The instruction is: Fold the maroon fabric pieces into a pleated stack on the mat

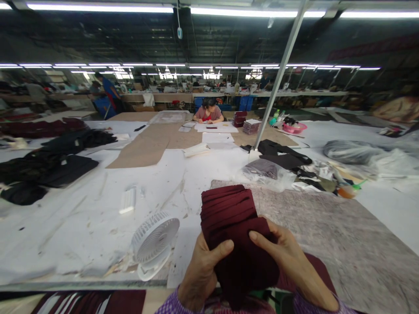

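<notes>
A thick stack of maroon fabric pieces (229, 209) is held up in front of me, fanned into layers at its far end. My left hand (204, 261) grips its left side, thumb pressed on top. On the right side, my right hand (278, 244) pinches the upper piece between thumb and fingers. The fingers beneath the stack are mostly hidden. More maroon cloth (319, 270) shows below my right forearm.
A white fan (157, 240) stands left of my hands, with a white power-strip-like block (128, 199) beyond. A grey board (327, 231) covers the table at right. A metal pole (281, 74) rises behind bagged cloth (265, 170). A co-worker (208, 112) sits across the table.
</notes>
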{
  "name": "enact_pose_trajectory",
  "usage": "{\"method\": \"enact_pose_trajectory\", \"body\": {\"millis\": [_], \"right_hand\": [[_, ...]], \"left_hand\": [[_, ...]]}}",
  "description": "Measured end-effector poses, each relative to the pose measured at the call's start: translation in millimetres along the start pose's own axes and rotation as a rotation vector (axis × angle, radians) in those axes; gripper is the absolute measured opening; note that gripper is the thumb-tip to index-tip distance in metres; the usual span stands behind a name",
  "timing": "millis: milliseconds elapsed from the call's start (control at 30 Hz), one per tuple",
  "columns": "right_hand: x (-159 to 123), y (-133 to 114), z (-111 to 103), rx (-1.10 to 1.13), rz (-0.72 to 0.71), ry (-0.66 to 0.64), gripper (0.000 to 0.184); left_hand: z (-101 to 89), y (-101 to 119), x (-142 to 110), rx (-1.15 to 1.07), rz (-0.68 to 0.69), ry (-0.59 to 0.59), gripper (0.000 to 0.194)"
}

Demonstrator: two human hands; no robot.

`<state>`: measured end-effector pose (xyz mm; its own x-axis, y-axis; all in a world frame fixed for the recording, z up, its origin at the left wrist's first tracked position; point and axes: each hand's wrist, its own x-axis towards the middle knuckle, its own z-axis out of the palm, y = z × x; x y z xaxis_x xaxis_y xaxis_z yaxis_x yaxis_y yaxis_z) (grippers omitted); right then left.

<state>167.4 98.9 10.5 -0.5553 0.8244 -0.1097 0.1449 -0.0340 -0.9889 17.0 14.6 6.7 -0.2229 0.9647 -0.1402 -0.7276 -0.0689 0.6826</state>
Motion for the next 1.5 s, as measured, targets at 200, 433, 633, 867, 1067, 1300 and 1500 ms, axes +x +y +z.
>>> {"method": "enact_pose_trajectory", "body": {"millis": [200,433,633,867,1067,1300,1500], "right_hand": [[2.1,0.6,1.5,-0.062,-0.027,0.016,0.021],[2.8,-2.8,0.0,-0.134,-0.064,0.03,0.021],[2.9,1.0,1.1,-0.142,-0.079,0.015,0.02],[5.5,-1.7,-4.3,0.034,-0.062,0.062,0.047],[6.7,-6.0,-1.0,0.119,-0.053,-0.072,0.017],[12.8,-5.1,9.8,0.088,-0.066,0.075,0.019],[16.1,0.7,10.7,0.004,-0.096,0.123,0.019]], "left_hand": [[2.3,0.0,2.8,-0.008,-0.012,0.061,0.056],[1.1,-4.5,3.1,-0.004,-0.003,0.08,0.056],[-2.2,-2.1,5.3,-0.005,-0.038,0.083,0.043],[-4.2,-0.5,1.0,-0.002,-0.047,0.051,0.029],[-4.1,-0.7,1.6,-0.001,-0.054,0.058,0.042],[0.3,-0.1,0.9,0.007,-0.019,0.01,0.058],[-0.6,-5.3,1.8,0.004,0.006,0.079,0.059]]}}
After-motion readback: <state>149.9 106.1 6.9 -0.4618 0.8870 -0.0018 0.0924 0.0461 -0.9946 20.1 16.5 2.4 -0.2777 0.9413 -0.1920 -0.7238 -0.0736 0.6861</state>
